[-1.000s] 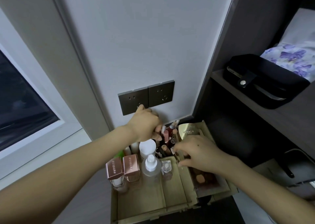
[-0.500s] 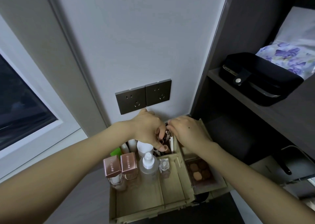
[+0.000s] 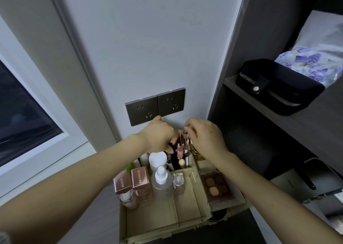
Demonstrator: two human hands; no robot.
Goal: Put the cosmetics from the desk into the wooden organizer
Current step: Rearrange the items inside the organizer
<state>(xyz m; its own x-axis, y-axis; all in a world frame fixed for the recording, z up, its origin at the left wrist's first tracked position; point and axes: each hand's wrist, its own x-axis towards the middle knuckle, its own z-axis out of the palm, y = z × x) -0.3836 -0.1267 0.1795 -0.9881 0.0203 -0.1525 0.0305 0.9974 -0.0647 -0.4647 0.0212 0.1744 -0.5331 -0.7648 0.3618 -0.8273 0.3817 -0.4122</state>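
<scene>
The wooden organizer stands on the dark desk against the wall. At its left are two rose-gold capped bottles, a clear spray bottle, a white jar and a small glass bottle. An eyeshadow palette lies in its right section. Slim lipstick tubes stand in the rear compartment. My left hand curls onto them from the left. My right hand pinches their tops from the right and hides part of a gold item.
Two dark wall sockets sit just above my hands. A dark shelf unit on the right carries a black case and a floral pouch. A window is at the left. A black round object lies by the organizer's front right.
My right hand moved from above the palette up to the rear tube compartment, uncovering the palette and meeting my left hand there. My left hand stayed on the tubes.
</scene>
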